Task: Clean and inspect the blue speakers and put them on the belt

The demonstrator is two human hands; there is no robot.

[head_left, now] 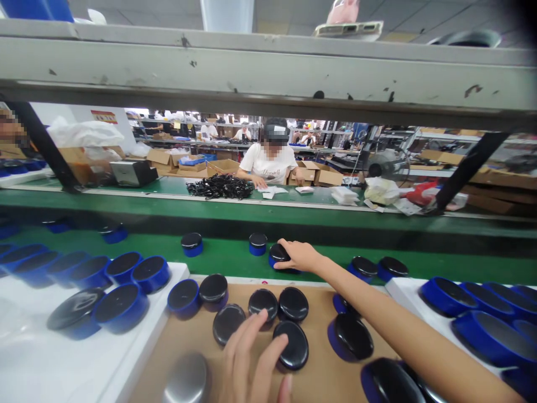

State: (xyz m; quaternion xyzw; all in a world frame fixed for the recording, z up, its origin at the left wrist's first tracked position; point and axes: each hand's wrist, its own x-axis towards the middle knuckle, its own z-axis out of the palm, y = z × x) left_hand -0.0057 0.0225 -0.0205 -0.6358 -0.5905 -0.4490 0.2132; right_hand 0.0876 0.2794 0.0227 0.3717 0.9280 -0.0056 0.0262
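Note:
Round blue pieces with glossy black tops lie all around my hands. My right hand [300,256] reaches forward to the green belt, with thumb and fingers round the sides of one black-topped blue round piece [278,253]. My left hand [251,355] is low in the middle, fingers apart over the brown cardboard [321,369]. Its fingertips overlap a black-topped piece [296,347] and another one [263,301]; whether they touch is unclear. Beside these sit a black-topped piece [293,304] and one further left [229,323].
White foam trays [161,313] with rows of blue round pieces stand left and right. More pieces sit along the green belt [229,257]. A metal beam [251,67] crosses above. Beyond, a person [268,159] works at a green table beside a pile of black parts [220,186].

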